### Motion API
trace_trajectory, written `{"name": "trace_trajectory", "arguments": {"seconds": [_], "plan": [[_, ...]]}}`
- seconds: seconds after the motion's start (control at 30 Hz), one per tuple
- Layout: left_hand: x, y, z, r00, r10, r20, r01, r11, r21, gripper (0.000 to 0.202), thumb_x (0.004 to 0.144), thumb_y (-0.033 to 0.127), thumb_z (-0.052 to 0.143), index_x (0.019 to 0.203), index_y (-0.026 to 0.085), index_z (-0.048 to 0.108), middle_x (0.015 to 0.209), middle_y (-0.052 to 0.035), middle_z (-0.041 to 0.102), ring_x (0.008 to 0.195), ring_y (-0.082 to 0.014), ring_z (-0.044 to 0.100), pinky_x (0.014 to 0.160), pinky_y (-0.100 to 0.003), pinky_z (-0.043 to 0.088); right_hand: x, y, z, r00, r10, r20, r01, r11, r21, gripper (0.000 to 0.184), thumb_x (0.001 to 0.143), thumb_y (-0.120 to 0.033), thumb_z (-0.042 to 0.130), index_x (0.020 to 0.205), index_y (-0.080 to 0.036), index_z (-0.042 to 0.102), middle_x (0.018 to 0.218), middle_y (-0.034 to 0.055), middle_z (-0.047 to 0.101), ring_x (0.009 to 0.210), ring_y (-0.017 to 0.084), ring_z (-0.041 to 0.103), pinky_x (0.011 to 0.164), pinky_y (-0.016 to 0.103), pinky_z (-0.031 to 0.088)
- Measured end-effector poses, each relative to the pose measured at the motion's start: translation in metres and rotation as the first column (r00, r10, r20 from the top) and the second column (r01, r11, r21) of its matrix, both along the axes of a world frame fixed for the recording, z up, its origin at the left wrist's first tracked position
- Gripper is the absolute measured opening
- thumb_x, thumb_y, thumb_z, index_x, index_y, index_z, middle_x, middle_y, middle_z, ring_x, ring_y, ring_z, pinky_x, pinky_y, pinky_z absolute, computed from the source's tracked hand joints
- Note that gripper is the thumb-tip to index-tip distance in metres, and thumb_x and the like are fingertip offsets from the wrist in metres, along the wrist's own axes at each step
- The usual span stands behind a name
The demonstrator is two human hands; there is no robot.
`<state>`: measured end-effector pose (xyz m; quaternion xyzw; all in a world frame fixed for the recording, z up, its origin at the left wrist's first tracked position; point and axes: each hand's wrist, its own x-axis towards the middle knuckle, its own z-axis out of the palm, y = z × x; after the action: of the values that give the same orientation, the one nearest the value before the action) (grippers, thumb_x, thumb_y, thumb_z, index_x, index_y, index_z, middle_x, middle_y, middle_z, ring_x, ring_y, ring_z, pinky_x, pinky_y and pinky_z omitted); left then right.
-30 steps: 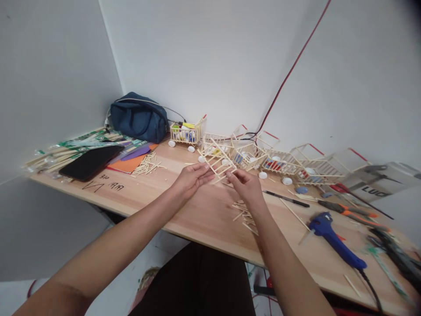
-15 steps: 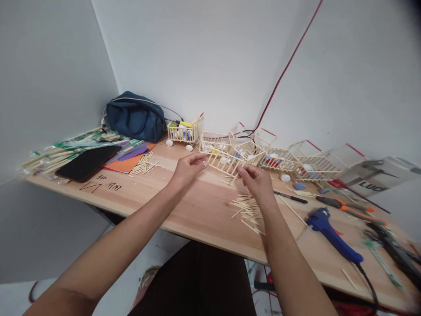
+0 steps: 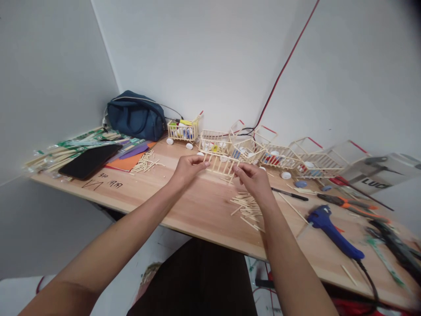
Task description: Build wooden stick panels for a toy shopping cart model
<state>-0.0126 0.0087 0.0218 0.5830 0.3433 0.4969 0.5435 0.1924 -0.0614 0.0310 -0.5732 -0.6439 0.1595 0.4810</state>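
Observation:
My left hand [image 3: 188, 169] and my right hand [image 3: 253, 180] each pinch one end of a small ladder-like frame of thin wooden sticks [image 3: 219, 165], held level just above the wooden table [image 3: 200, 206]. Loose cut sticks [image 3: 247, 206] lie in a pile under my right wrist. A row of finished stick carts with white wheels [image 3: 250, 151] stands along the wall behind the frame.
A blue glue gun [image 3: 332, 235] lies at the right with pliers, screwdrivers [image 3: 348, 206] and a black pen [image 3: 289, 195]. At the left are a dark blue bag [image 3: 136, 116], a black phone [image 3: 90, 160], coloured paper, stick packets and another stick pile [image 3: 146, 163]. A red cable runs up the wall.
The stick frame has swung from a tilted, raised pose to level and lower, nearer the carts. Both hands have stayed on its ends, the right one shifting slightly right.

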Motion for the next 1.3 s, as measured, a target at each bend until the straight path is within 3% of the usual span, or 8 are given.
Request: {"name": "trace_trajectory", "arguments": {"seconds": [0.43,0.63,1.3], "plan": [[0.0015,-0.0018,0.0033,0.999,-0.031,0.008,0.031,0.998,-0.058,0.037,0.046,0.037,0.087,0.07,0.012,0.074,0.072,-0.0043,0.069,0.068,-0.0132,0.056,0.069,-0.027,0.041,0.0041,0.0024,-0.0049,0.999,0.02,0.025,-0.019,0.999,-0.039,0.036,0.083,-0.049,0.056,0.074,-0.016,0.067,0.061,0.0005,0.057,0.047,0.01,0.045,0.047,0.022,0.035],[0.0015,-0.0053,0.0013,0.993,-0.104,0.06,0.11,0.987,-0.117,0.042,0.047,0.034,0.088,0.08,0.011,0.075,0.077,-0.0053,0.071,0.068,-0.012,0.057,0.072,-0.027,0.042,0.0026,0.0019,-0.0031,0.999,0.039,0.016,-0.038,0.997,-0.066,0.038,0.082,-0.051,0.056,0.072,-0.016,0.066,0.061,0.0007,0.058,0.048,0.01,0.048,0.047,0.022,0.038],[0.0028,-0.008,0.002,0.997,-0.04,0.072,0.048,0.992,-0.115,0.04,0.047,0.042,0.088,0.072,0.013,0.076,0.071,-0.004,0.069,0.067,-0.0123,0.055,0.071,-0.027,0.04,-0.0027,0.0003,-0.001,0.997,0.07,-0.028,-0.074,0.987,-0.144,0.037,0.079,-0.053,0.058,0.071,-0.017,0.064,0.062,0.0,0.056,0.051,0.01,0.045,0.049,0.022,0.037]]}}
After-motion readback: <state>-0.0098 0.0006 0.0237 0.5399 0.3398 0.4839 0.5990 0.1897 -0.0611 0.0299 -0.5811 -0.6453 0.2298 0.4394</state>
